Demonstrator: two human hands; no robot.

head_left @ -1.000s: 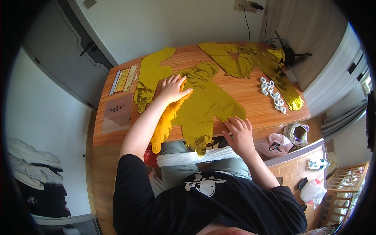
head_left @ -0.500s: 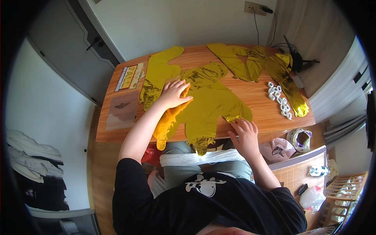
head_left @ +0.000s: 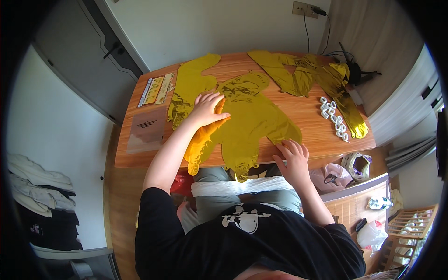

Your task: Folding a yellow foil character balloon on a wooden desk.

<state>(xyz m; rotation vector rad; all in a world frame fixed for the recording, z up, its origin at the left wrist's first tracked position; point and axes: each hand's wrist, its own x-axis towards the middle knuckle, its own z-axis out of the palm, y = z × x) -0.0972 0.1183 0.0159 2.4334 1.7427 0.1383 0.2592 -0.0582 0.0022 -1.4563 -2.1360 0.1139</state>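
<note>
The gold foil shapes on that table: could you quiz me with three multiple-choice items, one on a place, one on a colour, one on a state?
1. Where does the left hand rest?
A. on the middle foil shape
B. on the white rings
C. on the floor

2. What colour are the small rings on the table?
A. red
B. white
C. black

3. How does the right hand lie?
A. clenched in a fist
B. raised in the air
C. open, fingers on the foil's edge

Answers: 1 A, its palm lies flat on the gold sheet; 2 B, they show white against the wood; 3 C, its fingers are spread at the table's near edge.
</note>
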